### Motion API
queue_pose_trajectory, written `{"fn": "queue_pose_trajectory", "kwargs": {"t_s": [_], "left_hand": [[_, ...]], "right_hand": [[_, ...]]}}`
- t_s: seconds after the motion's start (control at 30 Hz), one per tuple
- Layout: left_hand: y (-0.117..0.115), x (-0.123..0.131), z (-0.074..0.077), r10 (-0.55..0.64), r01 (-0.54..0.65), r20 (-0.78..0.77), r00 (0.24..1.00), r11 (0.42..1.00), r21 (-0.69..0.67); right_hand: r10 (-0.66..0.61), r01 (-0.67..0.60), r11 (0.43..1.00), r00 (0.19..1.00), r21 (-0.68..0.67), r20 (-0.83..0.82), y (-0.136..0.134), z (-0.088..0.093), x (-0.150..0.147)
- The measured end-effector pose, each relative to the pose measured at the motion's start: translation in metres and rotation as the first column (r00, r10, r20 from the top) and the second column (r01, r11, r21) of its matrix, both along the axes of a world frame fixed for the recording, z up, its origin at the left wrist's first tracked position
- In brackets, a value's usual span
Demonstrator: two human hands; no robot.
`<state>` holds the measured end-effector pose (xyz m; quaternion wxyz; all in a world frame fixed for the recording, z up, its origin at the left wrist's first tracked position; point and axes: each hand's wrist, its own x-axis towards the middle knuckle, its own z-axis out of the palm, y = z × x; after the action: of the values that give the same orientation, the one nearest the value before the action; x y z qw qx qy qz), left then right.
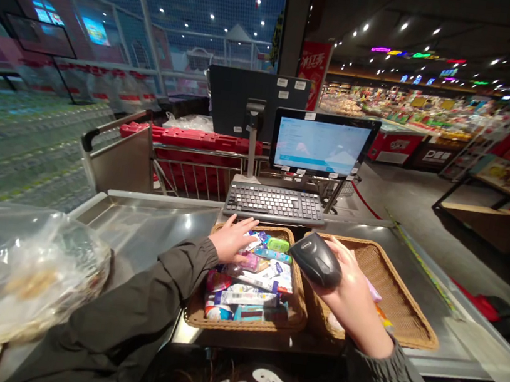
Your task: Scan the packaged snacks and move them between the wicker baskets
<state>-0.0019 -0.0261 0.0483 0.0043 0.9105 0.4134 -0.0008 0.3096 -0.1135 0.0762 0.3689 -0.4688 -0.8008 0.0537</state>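
Note:
My left hand reaches over the upper left corner of a wicker basket, its fingers spread above the packets. Inside lie several small packaged sweets: a green package, a blue one, a pink one and long white wrappers. My right hand is wrapped round a black barcode scanner, held between the two baskets with its front end towards the left one. Beneath that hand, a second wicker basket holds a few items, partly hidden by my wrist.
Behind the baskets stand a keyboard, a lit screen and a dark monitor seen from behind. A large clear plastic bag lies on the metal counter at left. A metal cart stands beyond.

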Motion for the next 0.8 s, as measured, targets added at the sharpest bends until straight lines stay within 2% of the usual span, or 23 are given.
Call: {"fn": "queue_pose_trajectory", "kwargs": {"t_s": [0.07, 0.17, 0.23, 0.3, 0.43, 0.6, 0.8], "left_hand": [[-0.002, 0.013, 0.010, -0.029, 0.027, 0.052, 0.998, 0.999, 0.041], [-0.005, 0.045, 0.021, -0.119, 0.117, 0.080, 0.990, 0.993, 0.030], [-0.006, 0.073, 0.022, -0.204, 0.204, 0.077, 0.976, 0.979, 0.002], [-0.005, 0.103, 0.015, -0.294, 0.297, 0.072, 0.953, 0.955, -0.026], [0.005, 0.165, -0.015, -0.397, 0.401, 0.065, 0.916, 0.913, -0.071], [0.014, 0.237, -0.060, -0.394, 0.387, -0.017, 0.919, 0.910, -0.148], [0.015, 0.297, -0.106, -0.549, 0.540, 0.038, 0.835, 0.804, -0.248]], "right_hand": [[-0.045, 0.045, 0.999, 0.999, 0.018, 0.003, 0.002, 0.000, 0.012], [-0.112, 0.112, 0.992, 0.994, 0.057, -0.002, 0.004, 0.001, 0.034], [-0.175, 0.176, 0.982, 0.984, 0.076, -0.014, 0.002, 0.002, 0.048], [-0.241, 0.242, 0.967, 0.970, 0.082, -0.017, 0.000, 0.003, 0.061], [-0.306, 0.306, 0.950, 0.952, 0.060, -0.009, -0.006, -0.001, 0.087], [-0.370, 0.371, 0.928, 0.929, 0.022, -0.031, -0.007, -0.009, 0.118], [-0.403, 0.404, 0.914, 0.914, 0.029, -0.042, 0.000, -0.010, 0.143]]}}
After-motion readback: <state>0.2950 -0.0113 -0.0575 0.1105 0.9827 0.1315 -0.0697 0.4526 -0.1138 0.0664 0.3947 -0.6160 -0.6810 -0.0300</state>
